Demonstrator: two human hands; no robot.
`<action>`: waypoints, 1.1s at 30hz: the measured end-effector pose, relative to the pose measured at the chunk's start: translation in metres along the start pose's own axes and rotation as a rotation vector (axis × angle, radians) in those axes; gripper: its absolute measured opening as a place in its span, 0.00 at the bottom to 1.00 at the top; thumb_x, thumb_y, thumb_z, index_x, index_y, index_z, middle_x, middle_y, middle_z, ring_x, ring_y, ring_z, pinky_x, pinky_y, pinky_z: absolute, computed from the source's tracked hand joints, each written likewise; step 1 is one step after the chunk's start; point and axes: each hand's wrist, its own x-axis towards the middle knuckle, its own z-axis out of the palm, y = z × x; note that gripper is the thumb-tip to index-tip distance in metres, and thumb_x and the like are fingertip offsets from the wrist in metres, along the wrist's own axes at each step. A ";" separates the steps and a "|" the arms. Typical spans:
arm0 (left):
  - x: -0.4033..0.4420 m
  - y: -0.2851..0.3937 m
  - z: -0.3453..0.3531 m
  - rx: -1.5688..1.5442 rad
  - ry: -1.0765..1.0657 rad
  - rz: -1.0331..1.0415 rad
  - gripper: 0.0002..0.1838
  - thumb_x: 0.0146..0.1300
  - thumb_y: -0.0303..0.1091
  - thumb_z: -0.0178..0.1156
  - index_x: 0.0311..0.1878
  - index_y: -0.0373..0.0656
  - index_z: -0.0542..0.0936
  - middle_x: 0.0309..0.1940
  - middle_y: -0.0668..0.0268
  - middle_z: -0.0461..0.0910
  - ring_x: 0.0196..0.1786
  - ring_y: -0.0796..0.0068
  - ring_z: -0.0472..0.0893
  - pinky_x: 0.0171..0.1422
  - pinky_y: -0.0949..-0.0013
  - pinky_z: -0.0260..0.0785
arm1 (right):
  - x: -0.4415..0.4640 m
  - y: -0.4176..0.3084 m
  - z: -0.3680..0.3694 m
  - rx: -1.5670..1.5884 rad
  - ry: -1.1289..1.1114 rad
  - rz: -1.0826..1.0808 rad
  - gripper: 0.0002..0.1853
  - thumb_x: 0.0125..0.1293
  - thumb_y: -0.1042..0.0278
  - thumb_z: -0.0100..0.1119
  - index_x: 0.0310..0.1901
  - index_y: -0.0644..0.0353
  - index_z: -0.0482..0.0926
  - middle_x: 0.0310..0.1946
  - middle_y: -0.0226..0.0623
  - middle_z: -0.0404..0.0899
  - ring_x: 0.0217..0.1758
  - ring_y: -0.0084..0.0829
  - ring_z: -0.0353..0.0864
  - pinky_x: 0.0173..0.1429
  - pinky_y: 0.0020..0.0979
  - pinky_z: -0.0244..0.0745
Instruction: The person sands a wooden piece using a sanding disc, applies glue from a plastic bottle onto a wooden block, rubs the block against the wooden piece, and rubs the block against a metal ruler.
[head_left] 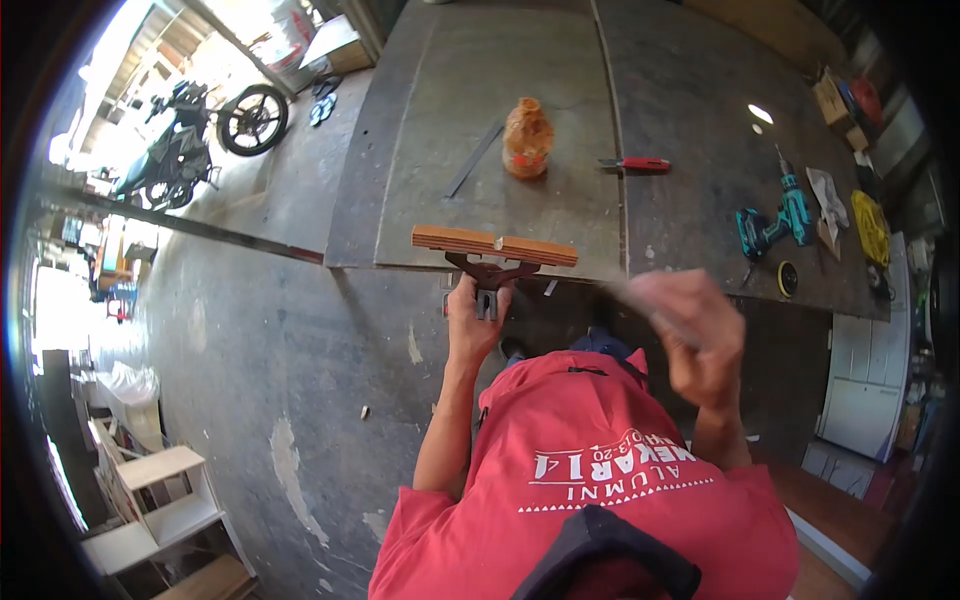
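My left hand [478, 308] is closed around a dark, forked bracket [492, 272] at the near edge of the table. Across the bracket's arms lies a narrow wooden strip [455, 240] with a small pale notch or spot near its middle. Below the bracket, a grey metal part [487, 304] shows between my fingers. To the right, my right hand [700, 330] is raised and smeared by motion. Its fingers are closed on a thin grey strip [655, 308], too blurred to name. The right hand is apart from the wooden strip.
On the table [430, 110] are an orange-stained bottle [528, 145], a flat metal strip [474, 160], a red-handled cutter [642, 164] and a teal cordless drill [793, 205]. A yellow bundle [868, 225] lies at far right. A motorcycle [180, 150] stands left; shelves [165, 490] stand lower left.
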 end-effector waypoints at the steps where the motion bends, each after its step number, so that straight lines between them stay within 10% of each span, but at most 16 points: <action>1: 0.005 -0.004 0.007 0.041 -0.058 -0.095 0.13 0.66 0.29 0.68 0.51 0.37 0.81 0.33 0.60 0.85 0.33 0.73 0.80 0.42 0.67 0.74 | -0.007 0.012 -0.011 -0.059 0.114 0.073 0.21 0.60 0.84 0.63 0.57 0.63 0.84 0.50 0.45 0.86 0.50 0.46 0.86 0.52 0.38 0.81; 6: 0.044 0.005 0.077 0.272 -0.420 -0.192 0.15 0.61 0.31 0.68 0.49 0.36 0.79 0.29 0.57 0.81 0.33 0.70 0.80 0.42 0.65 0.74 | -0.048 0.065 -0.065 -0.216 0.560 0.468 0.13 0.77 0.74 0.58 0.58 0.69 0.82 0.50 0.42 0.87 0.52 0.34 0.85 0.56 0.33 0.78; 10: 0.078 -0.001 0.177 0.308 -0.619 0.012 0.15 0.57 0.31 0.67 0.44 0.35 0.77 0.34 0.43 0.84 0.42 0.39 0.85 0.48 0.48 0.75 | -0.069 0.099 -0.095 -0.233 0.630 0.491 0.13 0.77 0.73 0.58 0.56 0.70 0.82 0.51 0.42 0.87 0.53 0.32 0.85 0.58 0.31 0.78; 17: 0.129 -0.049 0.328 0.439 -0.859 0.153 0.19 0.54 0.32 0.72 0.49 0.35 0.83 0.38 0.46 0.85 0.45 0.46 0.86 0.51 0.52 0.76 | -0.085 0.169 -0.146 -0.114 0.653 0.506 0.11 0.75 0.78 0.58 0.55 0.69 0.83 0.51 0.45 0.87 0.55 0.38 0.87 0.59 0.35 0.80; 26: 0.137 -0.045 0.337 0.434 -0.739 0.267 0.21 0.56 0.28 0.70 0.55 0.38 0.84 0.51 0.53 0.86 0.56 0.48 0.84 0.64 0.57 0.75 | -0.074 0.248 -0.181 -0.010 0.608 0.457 0.12 0.75 0.79 0.58 0.55 0.69 0.83 0.52 0.47 0.86 0.56 0.41 0.87 0.58 0.36 0.80; 33: 0.111 -0.052 0.227 0.238 -0.029 -0.173 0.14 0.70 0.27 0.66 0.57 0.36 0.82 0.51 0.62 0.83 0.54 0.69 0.82 0.64 0.64 0.74 | -0.059 0.269 -0.170 0.046 0.638 0.475 0.12 0.75 0.77 0.58 0.56 0.69 0.83 0.52 0.46 0.86 0.56 0.39 0.87 0.58 0.35 0.80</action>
